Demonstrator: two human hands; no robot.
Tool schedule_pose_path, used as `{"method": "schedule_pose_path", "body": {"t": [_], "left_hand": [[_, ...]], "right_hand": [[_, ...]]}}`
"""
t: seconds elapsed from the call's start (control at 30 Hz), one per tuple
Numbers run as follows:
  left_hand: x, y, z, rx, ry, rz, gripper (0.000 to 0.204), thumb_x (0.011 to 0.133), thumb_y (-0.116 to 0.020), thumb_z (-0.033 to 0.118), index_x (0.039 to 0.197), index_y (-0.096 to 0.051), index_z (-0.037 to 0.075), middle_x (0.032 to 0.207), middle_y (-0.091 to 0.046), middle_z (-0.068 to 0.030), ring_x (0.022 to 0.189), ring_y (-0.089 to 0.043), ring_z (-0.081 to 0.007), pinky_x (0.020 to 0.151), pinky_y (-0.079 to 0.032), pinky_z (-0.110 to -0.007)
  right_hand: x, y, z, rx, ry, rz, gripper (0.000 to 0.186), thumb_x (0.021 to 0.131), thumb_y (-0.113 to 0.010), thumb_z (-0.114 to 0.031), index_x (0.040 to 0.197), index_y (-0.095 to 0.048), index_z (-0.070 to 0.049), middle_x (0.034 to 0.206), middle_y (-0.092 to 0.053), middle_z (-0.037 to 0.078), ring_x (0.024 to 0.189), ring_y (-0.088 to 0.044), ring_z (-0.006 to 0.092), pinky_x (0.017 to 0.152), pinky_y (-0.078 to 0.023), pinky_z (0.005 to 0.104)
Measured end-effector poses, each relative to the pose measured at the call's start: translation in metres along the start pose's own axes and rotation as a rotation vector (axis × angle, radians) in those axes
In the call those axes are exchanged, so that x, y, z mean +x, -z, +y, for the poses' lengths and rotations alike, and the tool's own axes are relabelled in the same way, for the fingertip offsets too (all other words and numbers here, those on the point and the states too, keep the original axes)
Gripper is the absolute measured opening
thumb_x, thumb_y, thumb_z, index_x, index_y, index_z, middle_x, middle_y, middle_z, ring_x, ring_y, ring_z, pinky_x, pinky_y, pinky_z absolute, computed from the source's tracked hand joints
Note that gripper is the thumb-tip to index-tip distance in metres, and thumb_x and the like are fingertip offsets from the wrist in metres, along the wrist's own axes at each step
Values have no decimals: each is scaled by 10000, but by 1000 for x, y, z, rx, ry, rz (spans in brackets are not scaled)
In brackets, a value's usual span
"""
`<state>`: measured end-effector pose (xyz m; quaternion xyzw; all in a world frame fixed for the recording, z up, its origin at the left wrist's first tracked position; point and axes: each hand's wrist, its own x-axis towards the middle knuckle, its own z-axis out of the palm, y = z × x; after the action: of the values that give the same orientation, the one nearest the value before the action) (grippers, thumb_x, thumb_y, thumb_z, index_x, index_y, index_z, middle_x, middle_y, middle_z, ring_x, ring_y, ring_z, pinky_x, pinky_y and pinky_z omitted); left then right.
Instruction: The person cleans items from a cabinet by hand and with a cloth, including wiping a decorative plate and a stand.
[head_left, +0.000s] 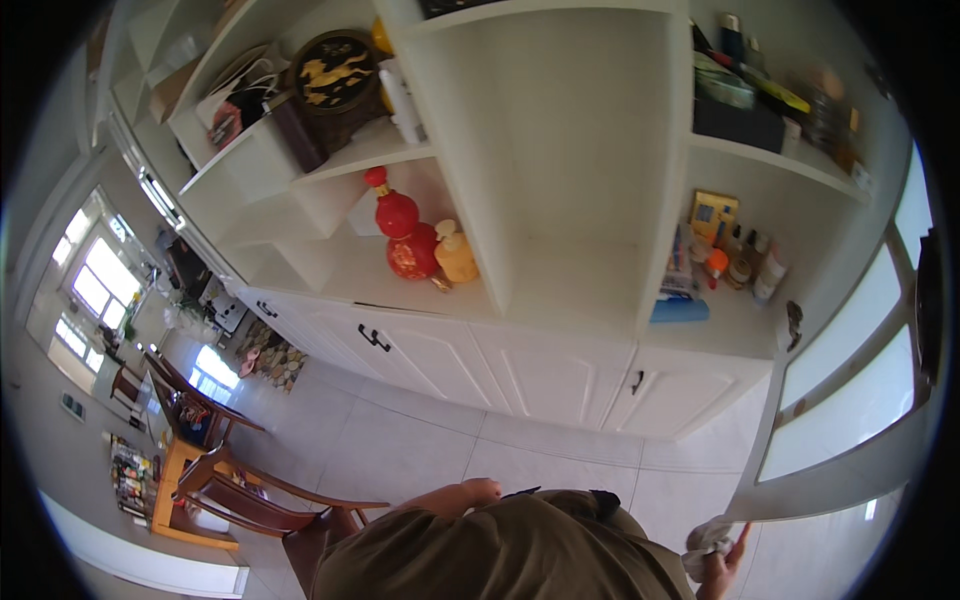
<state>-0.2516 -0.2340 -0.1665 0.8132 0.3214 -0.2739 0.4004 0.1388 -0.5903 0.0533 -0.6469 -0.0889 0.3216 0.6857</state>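
Note:
At the lower right my right hand grips a crumpled whitish cloth. That cloth is against the lower edge of a swung-open cabinet door with pale frosted panes. One finger of this hand points up along the door's edge. My left hand is curled into a loose fist in front of my body, with nothing seen in it. It is apart from the white cabinet ahead, whose lower doors are closed.
On the shelves stand a red gourd-shaped bottle, a yellow bottle, a dark round plaque, several small bottles and a blue packet. Wooden chairs and a table stand at the left, on pale floor tiles.

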Motion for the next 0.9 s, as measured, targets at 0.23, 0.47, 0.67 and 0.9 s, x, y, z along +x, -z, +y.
{"method": "schedule_pose_path", "body": {"t": [0.23, 0.47, 0.67, 0.9], "left_hand": [[-1, 22, -36, -69, -43, 185, 396, 832, -565, 392, 1050, -691, 86, 1046, -689, -181, 982, -648, -344, 848, -498, -436], [-103, -3, -145, -560, -114, 270, 335, 868, -551, 334, 1066, -685, 99, 1029, -687, -174, 994, -638, -335, 859, -484, -438], [-179, -27, -249, -567, 257, 463, 377, 885, -509, 387, 1035, -693, 95, 1026, -686, -181, 1025, -635, -344, 859, -492, -432], [-209, 70, -236, -589, 66, 939, 340, 900, -546, 334, 955, -665, 20, 941, -685, -185, 865, -657, -350, 791, -510, -402]], "right_hand": [[52, -131, 39, -181, 141, -213, 887, 719, -461, 102, 1547, -254, -140, 856, -540, -21, 740, -528, 90, 685, -474, 233], [46, -322, 61, -4, 91, -377, 706, 727, -491, 84, 1423, -421, -15, 1054, -600, 83, 938, -594, 175, 805, -496, 299], [6, -470, 84, 54, -113, -528, 415, 830, -548, -45, 1243, -554, -2, 1027, -623, 104, 923, -604, 202, 786, -511, 322], [-12, -545, 95, 230, -369, -395, 225, 899, -546, -168, 1062, -613, -28, 978, -618, 96, 871, -601, 223, 744, -517, 372]]}}
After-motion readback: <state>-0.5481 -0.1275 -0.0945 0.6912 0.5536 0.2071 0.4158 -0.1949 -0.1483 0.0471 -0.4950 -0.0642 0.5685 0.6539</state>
